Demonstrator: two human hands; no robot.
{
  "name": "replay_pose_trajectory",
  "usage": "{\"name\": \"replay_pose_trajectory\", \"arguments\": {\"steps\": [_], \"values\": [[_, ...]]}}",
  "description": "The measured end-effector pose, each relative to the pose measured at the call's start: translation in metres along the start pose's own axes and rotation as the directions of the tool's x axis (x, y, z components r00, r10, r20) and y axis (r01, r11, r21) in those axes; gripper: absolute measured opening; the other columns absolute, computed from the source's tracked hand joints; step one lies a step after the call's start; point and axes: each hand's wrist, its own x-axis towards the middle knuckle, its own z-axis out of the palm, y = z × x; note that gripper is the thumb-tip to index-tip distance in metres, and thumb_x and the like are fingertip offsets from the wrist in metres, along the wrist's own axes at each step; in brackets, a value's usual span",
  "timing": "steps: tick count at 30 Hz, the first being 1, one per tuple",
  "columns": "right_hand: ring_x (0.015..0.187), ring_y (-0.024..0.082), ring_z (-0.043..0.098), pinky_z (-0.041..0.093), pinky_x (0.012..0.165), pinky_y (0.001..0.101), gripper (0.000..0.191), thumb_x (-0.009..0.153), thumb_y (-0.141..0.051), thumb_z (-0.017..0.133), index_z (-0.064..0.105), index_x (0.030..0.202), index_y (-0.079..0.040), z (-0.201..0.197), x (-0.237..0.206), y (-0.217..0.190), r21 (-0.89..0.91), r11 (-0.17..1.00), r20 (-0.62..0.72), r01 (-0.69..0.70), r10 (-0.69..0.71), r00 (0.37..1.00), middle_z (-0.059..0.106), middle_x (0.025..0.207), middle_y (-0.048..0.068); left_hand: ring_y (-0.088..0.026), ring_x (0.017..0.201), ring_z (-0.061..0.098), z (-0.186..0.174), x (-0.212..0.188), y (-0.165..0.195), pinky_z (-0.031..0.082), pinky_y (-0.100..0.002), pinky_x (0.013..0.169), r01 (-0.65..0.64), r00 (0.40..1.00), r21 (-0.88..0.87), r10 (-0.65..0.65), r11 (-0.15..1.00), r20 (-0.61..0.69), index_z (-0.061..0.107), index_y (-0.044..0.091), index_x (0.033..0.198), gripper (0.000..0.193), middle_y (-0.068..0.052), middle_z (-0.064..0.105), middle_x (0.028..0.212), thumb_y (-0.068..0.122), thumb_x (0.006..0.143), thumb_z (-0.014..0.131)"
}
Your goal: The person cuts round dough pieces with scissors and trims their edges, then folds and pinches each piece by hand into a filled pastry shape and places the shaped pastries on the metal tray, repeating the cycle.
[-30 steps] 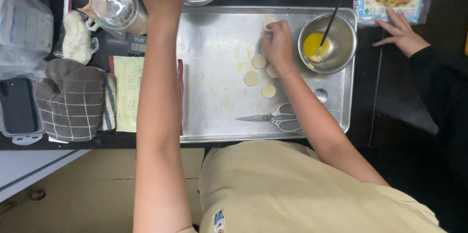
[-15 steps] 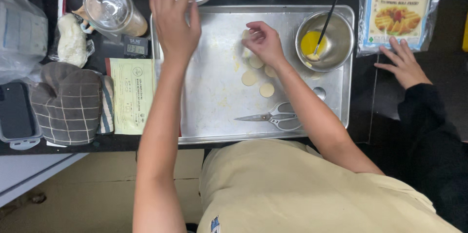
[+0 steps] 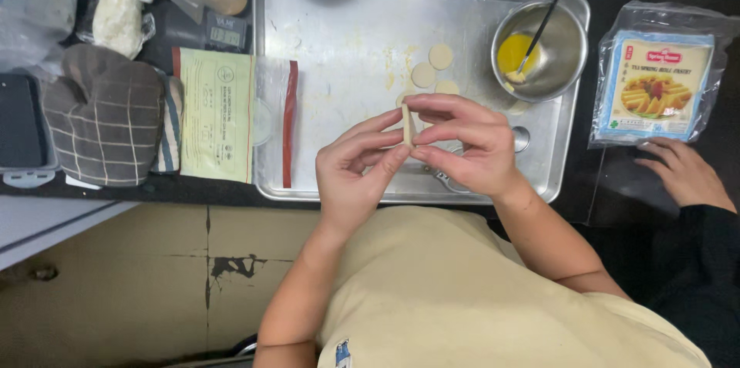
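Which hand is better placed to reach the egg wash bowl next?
Right, probably. The right hand is nearer the small steel bowl of yellow liquid; the left hand, also pinching the dough piece, sits farther from it.

A single head-worn camera looks almost straight down from close above the person's chest, taking in the metal tray [image 3: 347, 52] on the dark worktop [image 3: 609, 183] ahead and the tiled floor [image 3: 154, 291] nearer in.
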Motion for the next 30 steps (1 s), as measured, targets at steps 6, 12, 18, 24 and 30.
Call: {"name": "replay_pose_trajectory", "arguments": {"steps": [6,12,18,24,30], "values": [[0.114,0.030,0.073,0.060,0.100,0.0356,0.017,0.084,0.001,0.080,0.074,0.099,0.001,0.004,-0.007,-0.044,-0.222,0.975,-0.012,0.014,-0.017,1.000,0.068,0.126,0.023,-0.023,0.112,0.075,0.007,-0.022,0.040,0.065,-0.030,0.093,-0.156,0.987,0.302,0.162,0.940,0.008,0.074,-0.002,0.111,0.017,-0.020,0.072,0.123,-0.002,0.094,0.075],[0.101,0.025,0.076,0.060,0.083,0.0295,0.019,0.083,0.003,0.081,0.074,0.101,0.003,0.008,-0.008,-0.068,-0.320,0.947,0.023,0.015,-0.008,1.000,0.072,0.116,0.021,-0.022,0.109,0.075,0.011,-0.029,0.063,0.064,-0.030,0.092,-0.169,0.982,0.353,0.187,0.920,-0.019,0.074,-0.001,0.110,0.017,-0.018,0.072,0.121,-0.002,0.093,0.076],[0.102,0.025,0.074,0.060,0.082,0.0281,0.019,0.084,0.004,0.080,0.074,0.102,0.001,0.011,-0.010,-0.065,-0.305,0.952,0.026,0.017,-0.009,1.000,0.072,0.113,0.017,-0.023,0.108,0.075,0.011,-0.037,0.057,0.061,-0.029,0.094,-0.238,0.959,0.472,0.281,0.849,-0.022,0.073,-0.001,0.109,0.016,-0.016,0.073,0.117,-0.002,0.093,0.076],[0.110,0.025,0.072,0.059,0.094,0.0324,0.020,0.091,0.004,0.073,0.073,0.110,0.001,-0.001,-0.009,-0.006,-0.145,0.985,0.129,-0.092,0.111,0.985,0.072,0.119,0.014,-0.017,0.100,0.071,0.001,-0.007,-0.039,0.063,-0.028,0.080,0.080,0.979,-0.153,-0.107,0.985,-0.175,0.058,-0.002,0.107,0.019,-0.011,0.064,0.120,-0.001,0.094,0.071],[0.094,0.034,0.068,0.055,0.082,0.0412,0.019,0.086,-0.004,0.075,0.071,0.105,0.000,-0.033,-0.047,0.104,-0.645,0.681,-0.055,-0.347,0.411,0.910,0.068,0.102,0.016,-0.021,0.084,0.074,-0.028,0.045,-0.163,0.058,-0.030,0.075,0.262,0.965,0.382,-0.242,0.886,-0.099,0.070,0.001,0.119,0.026,-0.012,0.073,0.108,0.004,0.093,0.070]]}}
